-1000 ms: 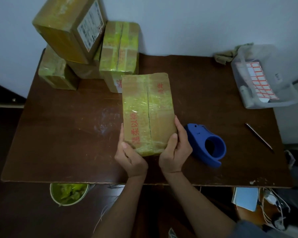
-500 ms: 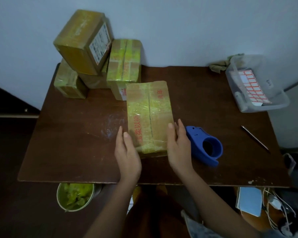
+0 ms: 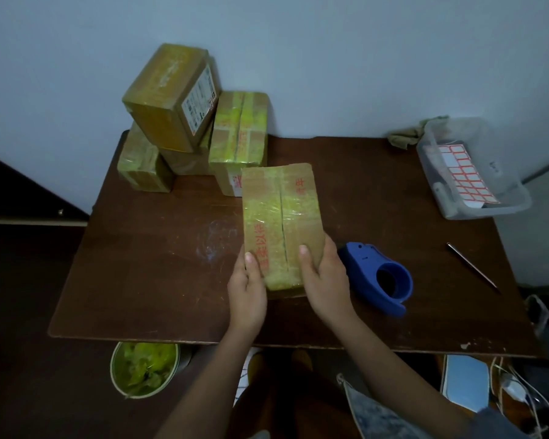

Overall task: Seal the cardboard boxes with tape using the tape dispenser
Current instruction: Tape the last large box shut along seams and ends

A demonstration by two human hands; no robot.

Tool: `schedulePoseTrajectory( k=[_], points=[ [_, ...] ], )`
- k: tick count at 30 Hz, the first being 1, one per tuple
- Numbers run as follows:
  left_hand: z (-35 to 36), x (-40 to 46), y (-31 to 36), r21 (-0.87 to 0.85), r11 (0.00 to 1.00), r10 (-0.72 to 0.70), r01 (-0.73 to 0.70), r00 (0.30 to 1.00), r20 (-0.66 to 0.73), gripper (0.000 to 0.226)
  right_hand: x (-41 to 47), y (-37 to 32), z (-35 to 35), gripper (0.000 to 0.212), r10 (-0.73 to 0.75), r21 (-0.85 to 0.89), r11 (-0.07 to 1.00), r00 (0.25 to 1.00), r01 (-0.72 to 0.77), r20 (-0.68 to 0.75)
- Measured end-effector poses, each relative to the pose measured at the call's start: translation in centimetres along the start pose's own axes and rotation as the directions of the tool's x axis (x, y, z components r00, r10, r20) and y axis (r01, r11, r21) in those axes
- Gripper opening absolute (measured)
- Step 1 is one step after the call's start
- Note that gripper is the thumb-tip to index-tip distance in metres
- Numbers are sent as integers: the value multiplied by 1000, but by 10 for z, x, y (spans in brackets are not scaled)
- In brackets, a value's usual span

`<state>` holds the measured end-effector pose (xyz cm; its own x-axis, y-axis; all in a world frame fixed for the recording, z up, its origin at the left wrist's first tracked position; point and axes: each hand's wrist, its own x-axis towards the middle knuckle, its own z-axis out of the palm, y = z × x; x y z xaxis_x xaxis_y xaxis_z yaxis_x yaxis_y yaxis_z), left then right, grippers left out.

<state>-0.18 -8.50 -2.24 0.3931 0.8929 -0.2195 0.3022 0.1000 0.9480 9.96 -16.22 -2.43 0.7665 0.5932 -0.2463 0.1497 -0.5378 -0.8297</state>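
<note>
Cardboard box (image 3: 281, 221), already taped over its seam, lies near the table's (image 3: 159, 267) front edge where we pinch its near end between left hand (image 3: 247, 291) and right hand (image 3: 325, 280), tape dispenser (image 3: 377, 275) idle just beside, finished boxes (image 3: 191, 128) stacked at the far-left corner.

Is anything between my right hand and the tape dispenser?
Nothing visible. The right hand grips the box at its near right corner, and the tape dispenser lies just to its right on the table, with bare tabletop between.
</note>
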Motion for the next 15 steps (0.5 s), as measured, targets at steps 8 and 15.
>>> schedulePoseTrajectory(
  k=[8, 15],
  points=[
    [-4, 5, -4, -135, 980, -123, 144, 981, 150, 49, -6, -4, -5, 66, -39, 17, 999, 999, 39, -7],
    [-44, 26, 7, -154, 971, -107, 181, 913, 394, 51, -8, 2, -46, 72, 99, 265, 946, 946, -185, 308]
  ],
)
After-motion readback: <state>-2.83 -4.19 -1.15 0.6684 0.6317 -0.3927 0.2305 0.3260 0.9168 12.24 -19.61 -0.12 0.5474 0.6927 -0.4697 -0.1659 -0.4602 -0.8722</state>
